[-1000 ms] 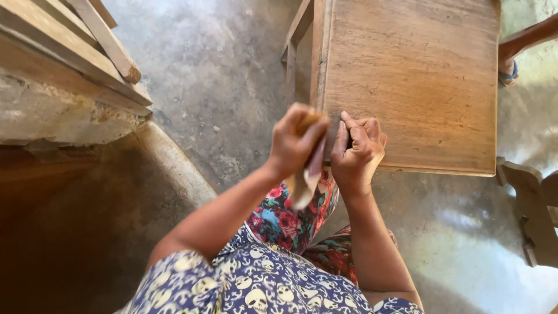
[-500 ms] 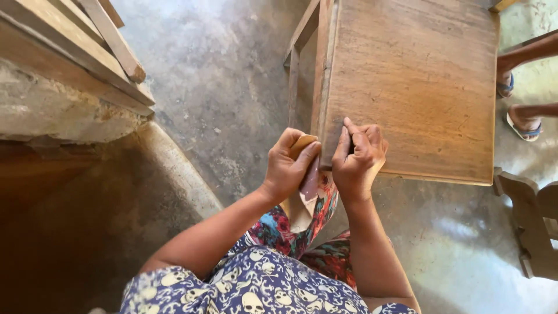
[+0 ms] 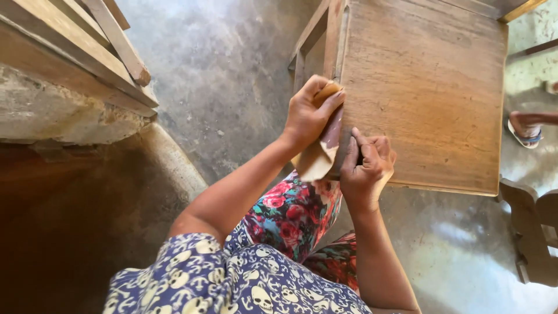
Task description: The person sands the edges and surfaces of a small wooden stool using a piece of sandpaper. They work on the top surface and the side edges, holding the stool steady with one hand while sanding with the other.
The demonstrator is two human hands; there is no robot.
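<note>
Your left hand, gripping the folded sandpaper, has slid up toward 12 o'clock along the wooden table edge, while your right hand stays clenched on its corner.

A wooden table stands on the grey concrete floor

Left hand: closed on a folded sheet of sandpaper, pressed against the left edge of a wooden table. Right hand: fingers curled over the table's near left corner, just beside the sandpaper. Floor: grey concrete. Stacked wooden planks: upper left, on a rough ledge. Another person's sandalled foot (far right). Carved wooden piece: lower right.
</note>
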